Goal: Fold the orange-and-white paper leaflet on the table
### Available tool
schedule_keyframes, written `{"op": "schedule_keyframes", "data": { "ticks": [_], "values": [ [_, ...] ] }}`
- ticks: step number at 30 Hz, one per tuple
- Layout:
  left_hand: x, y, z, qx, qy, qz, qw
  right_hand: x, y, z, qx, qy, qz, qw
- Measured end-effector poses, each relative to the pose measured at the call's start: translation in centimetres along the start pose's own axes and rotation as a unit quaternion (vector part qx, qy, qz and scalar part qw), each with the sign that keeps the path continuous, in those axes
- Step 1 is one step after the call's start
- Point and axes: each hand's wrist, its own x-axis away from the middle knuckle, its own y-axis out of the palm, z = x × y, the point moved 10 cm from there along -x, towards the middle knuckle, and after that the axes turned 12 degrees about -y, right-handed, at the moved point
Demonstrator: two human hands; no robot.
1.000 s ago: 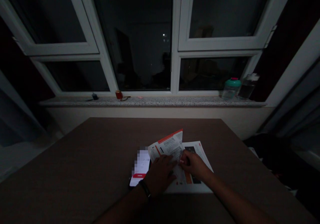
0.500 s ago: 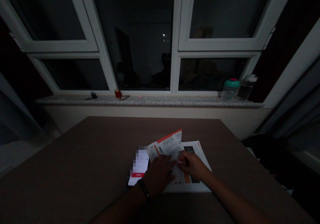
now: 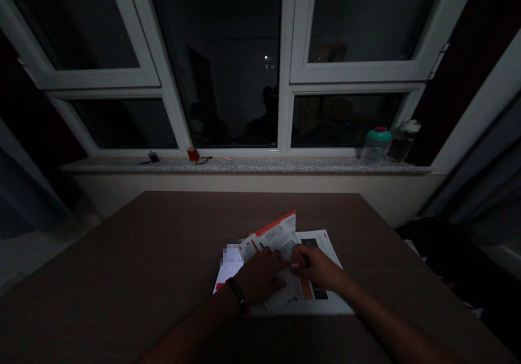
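Note:
My left hand point(image 3: 262, 278) lies with its fingers stretched over a printed paper leaflet point(image 3: 278, 235), pressing on it. A dark band circles that wrist. The leaflet has an orange-red strip along its upper edge, and one part is folded up at a slant. My right hand point(image 3: 311, 266) has its fingers curled together, pinching the paper beside the left fingertips. Beneath both hands is a flat printed page point(image 3: 336, 299) with dark pictures and orange blocks; whether it joins the raised part is hidden. A lit phone point(image 3: 228, 269) sits left of the leaflet, partly behind my left forearm.
The brown table point(image 3: 122, 277) reaches towards a speckled windowsill point(image 3: 260, 165). Along the sill stand a small dark bottle point(image 3: 153, 157), a red can-like container point(image 3: 192, 154), a teal-lidded bottle point(image 3: 376, 144) and a clear bottle point(image 3: 402, 140). The room is dim.
The left hand and forearm have shifted slightly, now covering more of the phone. The lower page shows farther out on both sides. The right hand keeps its pinch, barely moved.

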Motion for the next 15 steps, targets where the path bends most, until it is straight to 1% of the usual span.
{"op": "schedule_keyframes", "data": {
  "ticks": [3,7,11,15],
  "values": [
    [-0.1,0.2,-0.7,0.018,-0.007,0.028,0.999,-0.2,-0.5,-0.4,0.025,-0.012,0.021,0.999],
    [0.1,1.1,-1.4,0.033,-0.003,0.026,0.999,-0.1,-1.6,-1.3,0.061,-0.04,0.07,0.995],
    [0.6,1.3,-1.5,0.029,-0.009,0.025,0.999,0.3,-1.4,-1.1,0.056,-0.027,0.064,0.996],
    [1.2,0.4,-0.9,0.029,-0.003,0.04,0.999,0.7,-0.9,-1.2,0.048,-0.023,0.043,0.998]
  ]
}}
